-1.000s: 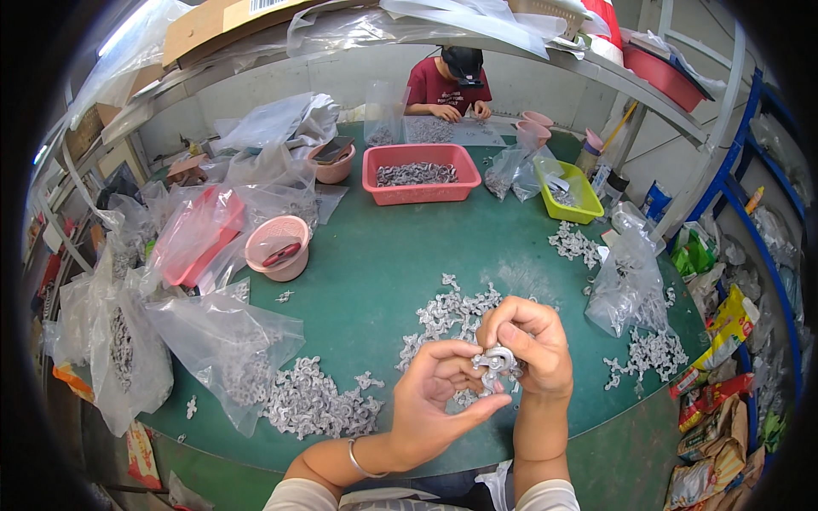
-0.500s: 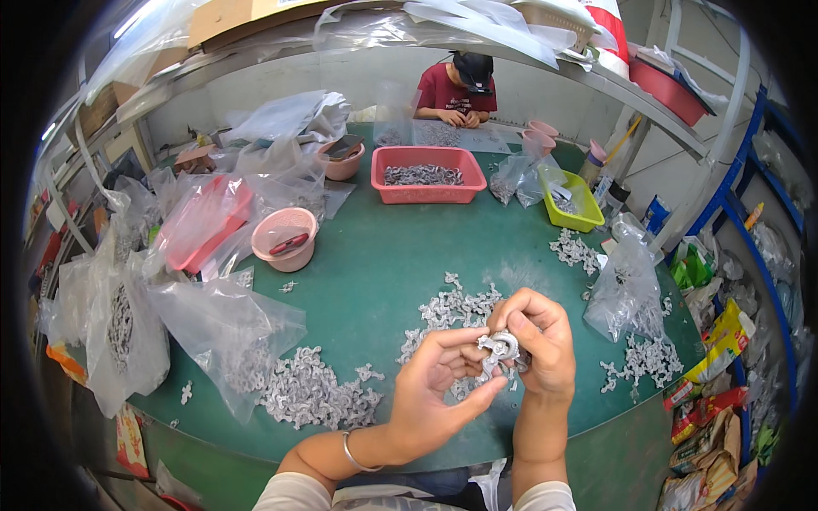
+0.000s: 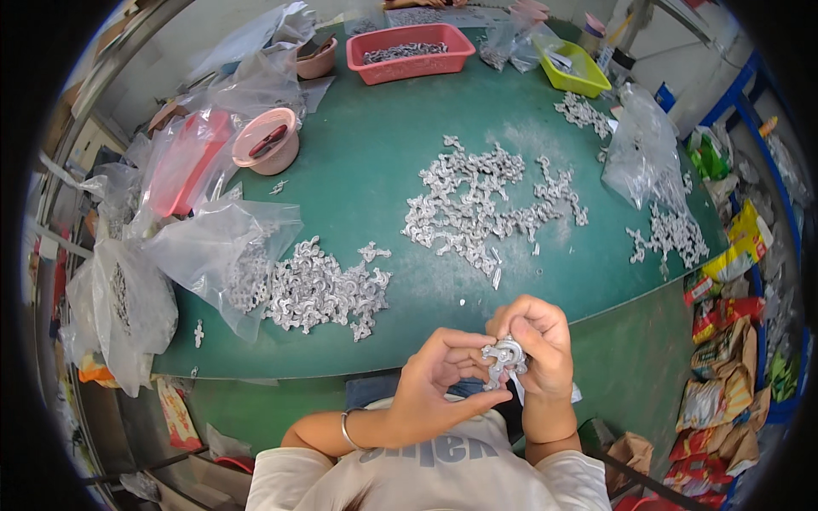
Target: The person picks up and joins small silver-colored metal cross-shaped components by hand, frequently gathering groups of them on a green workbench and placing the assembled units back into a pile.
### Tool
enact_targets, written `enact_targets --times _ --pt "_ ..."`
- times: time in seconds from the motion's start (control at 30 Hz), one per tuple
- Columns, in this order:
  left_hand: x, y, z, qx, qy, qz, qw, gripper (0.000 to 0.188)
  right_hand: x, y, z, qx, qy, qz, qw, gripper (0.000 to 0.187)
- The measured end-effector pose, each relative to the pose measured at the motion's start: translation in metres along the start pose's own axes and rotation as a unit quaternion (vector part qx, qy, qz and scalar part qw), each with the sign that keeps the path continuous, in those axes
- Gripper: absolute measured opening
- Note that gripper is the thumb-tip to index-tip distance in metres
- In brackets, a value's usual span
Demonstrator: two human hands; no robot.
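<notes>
1. Close before us, our right hand (image 3: 544,342) pinches a grey piece (image 3: 504,359) between thumb and bent fingers; it looks metal, with a curved part on top.
2. Our left hand (image 3: 433,373) is half curled at the other side, thumb stretched out beneath; we cannot tell whether it grips too. So small a shape probably needs fingertips at both sides to steady it, and we likely hold it this near to see it well.
3. Just past our hands, the green worktop (image 3: 341,162) carries a loose pile (image 3: 464,200) of similar pieces, presumably spread out for easy picking. To the left, a denser heap (image 3: 324,289) lies against a clear bag (image 3: 192,243).
4. Farther out, a pink basket (image 3: 290,157) holds a red tool (image 3: 268,140); beyond stand a coral tray (image 3: 413,72) of grey parts and a lime tray (image 3: 579,83), their walls likely keeping contents together.
5. Around the worktop, we see green floor (image 3: 281,409), blue shelving (image 3: 788,192) crowded with packets and, across from us, part of a co-worker's hands (image 3: 430,2).
</notes>
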State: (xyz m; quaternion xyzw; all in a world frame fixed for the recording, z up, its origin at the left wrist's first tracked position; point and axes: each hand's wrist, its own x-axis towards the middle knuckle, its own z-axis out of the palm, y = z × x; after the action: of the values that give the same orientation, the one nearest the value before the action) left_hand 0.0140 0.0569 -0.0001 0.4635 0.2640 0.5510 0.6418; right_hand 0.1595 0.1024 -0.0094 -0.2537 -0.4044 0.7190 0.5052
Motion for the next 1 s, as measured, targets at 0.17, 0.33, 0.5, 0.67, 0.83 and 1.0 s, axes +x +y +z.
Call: enact_targets --times 0.17,0.33,0.5,0.67,0.83,1.0 --pt "-0.007 -0.007 0.002 -0.013 -0.024 -0.027 0.999 0.050 -0.016 0.002 0.002 0.020 0.032 -0.022 0.999 0.015" --pt "-0.009 -0.008 0.005 -0.021 -0.037 -0.037 0.998 0.054 -0.022 0.002 0.003 0.043 0.040 -0.035 0.998 0.014" --pt "-0.011 -0.009 0.007 -0.053 -0.020 -0.050 0.997 0.050 -0.025 0.005 0.007 0.062 0.067 -0.023 0.996 0.014" --pt "-0.012 -0.009 0.004 -0.075 -0.027 -0.052 0.995 0.051 -0.028 0.008 0.007 0.069 0.057 -0.024 0.996 0.015" --pt "-0.012 -0.008 0.003 -0.088 -0.036 -0.050 0.994 0.051 -0.028 0.012 0.014 0.077 0.075 -0.054 0.993 0.017" --pt "-0.012 -0.006 -0.001 -0.120 -0.056 -0.067 0.989 0.050 -0.031 0.009 0.020 0.087 0.085 -0.049 0.991 0.018"
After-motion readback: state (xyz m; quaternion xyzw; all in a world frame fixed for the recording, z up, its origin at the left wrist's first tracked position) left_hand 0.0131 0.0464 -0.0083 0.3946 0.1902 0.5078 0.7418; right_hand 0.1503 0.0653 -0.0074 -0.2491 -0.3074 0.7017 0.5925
